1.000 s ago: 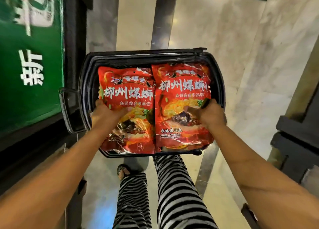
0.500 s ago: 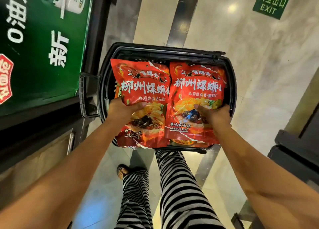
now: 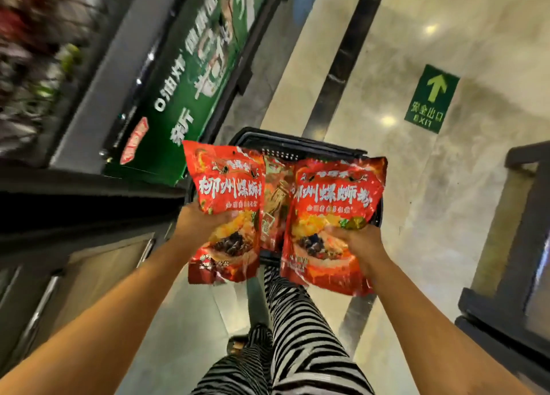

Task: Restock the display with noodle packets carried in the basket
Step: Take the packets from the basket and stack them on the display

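Over a polished shop floor point(image 3: 446, 216), with a blurred display point(image 3: 38, 52) at left, the left hand point(image 3: 196, 225) and right hand point(image 3: 360, 242) each grip 1 red noodle packet, the left packet point(image 3: 229, 186) and right packet point(image 3: 333, 198), above the basket point(image 3: 297, 141). Lifting-out step, it seems; next, turn left and find a shelf gap.

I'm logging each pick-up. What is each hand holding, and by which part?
The left hand grips one noodle packet by its left edge, mid-height; the right hand grips a second packet by its right edge, lower down.
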`<state>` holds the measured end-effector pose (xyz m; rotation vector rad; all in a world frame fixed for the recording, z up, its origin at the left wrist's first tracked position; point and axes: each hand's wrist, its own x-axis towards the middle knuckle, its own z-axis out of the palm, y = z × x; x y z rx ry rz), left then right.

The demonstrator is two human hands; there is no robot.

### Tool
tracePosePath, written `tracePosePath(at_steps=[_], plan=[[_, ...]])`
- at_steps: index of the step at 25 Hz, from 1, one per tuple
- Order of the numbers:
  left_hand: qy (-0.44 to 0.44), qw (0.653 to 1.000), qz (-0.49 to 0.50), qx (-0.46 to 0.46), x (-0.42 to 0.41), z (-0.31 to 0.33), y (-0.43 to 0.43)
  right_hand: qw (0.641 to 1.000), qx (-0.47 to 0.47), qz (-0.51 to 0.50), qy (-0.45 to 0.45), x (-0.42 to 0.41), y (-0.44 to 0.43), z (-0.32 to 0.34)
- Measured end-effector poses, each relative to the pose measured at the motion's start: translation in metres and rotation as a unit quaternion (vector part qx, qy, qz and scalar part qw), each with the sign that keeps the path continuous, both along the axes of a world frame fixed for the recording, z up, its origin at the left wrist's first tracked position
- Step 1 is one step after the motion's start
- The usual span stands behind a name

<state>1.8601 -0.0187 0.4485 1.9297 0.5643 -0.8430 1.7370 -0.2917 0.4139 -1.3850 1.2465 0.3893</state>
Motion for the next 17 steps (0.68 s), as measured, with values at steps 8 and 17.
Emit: tracePosePath(at_steps=[8,17], plan=[[-0.046,0.986,0.127,-0.094,-0.148,0.13,0.151,0.983,0.004,0.147,-0.114,-0.073,0.12,0.12],[-0.198,0.913,0.324,-0.151,-0.364,0.258,0.352,0.884,0.069,0.396,-0.24,-0.114,0.301,0.231]])
